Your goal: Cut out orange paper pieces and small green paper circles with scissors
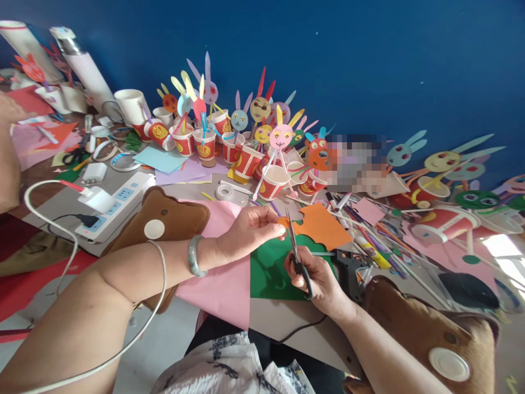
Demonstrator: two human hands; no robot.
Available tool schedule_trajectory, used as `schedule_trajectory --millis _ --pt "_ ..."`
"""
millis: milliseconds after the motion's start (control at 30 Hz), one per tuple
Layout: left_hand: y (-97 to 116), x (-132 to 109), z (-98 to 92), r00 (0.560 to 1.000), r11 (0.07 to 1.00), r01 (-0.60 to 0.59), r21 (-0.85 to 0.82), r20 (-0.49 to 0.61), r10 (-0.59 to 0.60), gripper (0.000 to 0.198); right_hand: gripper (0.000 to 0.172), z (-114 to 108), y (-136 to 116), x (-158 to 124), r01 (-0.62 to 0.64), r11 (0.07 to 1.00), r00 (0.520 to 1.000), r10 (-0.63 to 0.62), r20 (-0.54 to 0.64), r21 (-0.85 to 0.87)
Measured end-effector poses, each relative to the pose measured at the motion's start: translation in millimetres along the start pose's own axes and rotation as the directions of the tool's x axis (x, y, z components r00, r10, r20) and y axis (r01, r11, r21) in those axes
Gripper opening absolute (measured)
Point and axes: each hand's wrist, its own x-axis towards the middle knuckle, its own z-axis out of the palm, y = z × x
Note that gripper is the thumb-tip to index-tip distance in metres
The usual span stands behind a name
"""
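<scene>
Over the far edge of the green sheet, the left hand has its thumb and fingers closed in a pinch on a small orange piece. The right hand, above the green sheet's right part, has its fingers curled round the handles of the scissors. The blades point away, right beside the piece; whether they bite into it, I cannot tell. The orange sheet, its edge notched, lies at the green sheet's far right, and the glue gun just right of it.

The step looks like trimming the piece. To do it well, I would hold the scissors fairly steady and turn the piece into them with the left hand, taking short snips so the curve comes out smooth. The pinch should sit well back from the cutting line, fingertips clear of the blades.
</scene>
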Motion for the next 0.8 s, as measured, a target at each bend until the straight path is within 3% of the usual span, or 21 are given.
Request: schedule_trajectory --millis 233,467,633,800 --pt "0.0 0.9 0.3 1.0 1.0 -0.017 0.003 -0.023 0.017 0.014 0.068 0.4 0.2 0.0 -0.01 1.0 1.0 0.01 0.003 -0.007" --pt "1.0 0.0 1.2 0.995 0.999 0.025 -0.048 -0.09 -0.029 0.041 0.068 1.1 0.5 0.7 -0.004 1.0 1.0 0.004 -0.008 -0.004" --pt "0.8 -1.5 1.2 1.0 0.999 0.007 0.041 -0.003 -0.006 0.028 0.066 0.4 1.4 1.0 -0.003 1.0 1.0 0.003 0.005 -0.004" --pt "-0.3 -2.1 1.3 1.0 0.999 0.017 0.044 -0.01 -0.017 0.018 0.067 1.0 3.1 0.7 0.002 1.0 1.0 -0.002 0.008 -0.002"
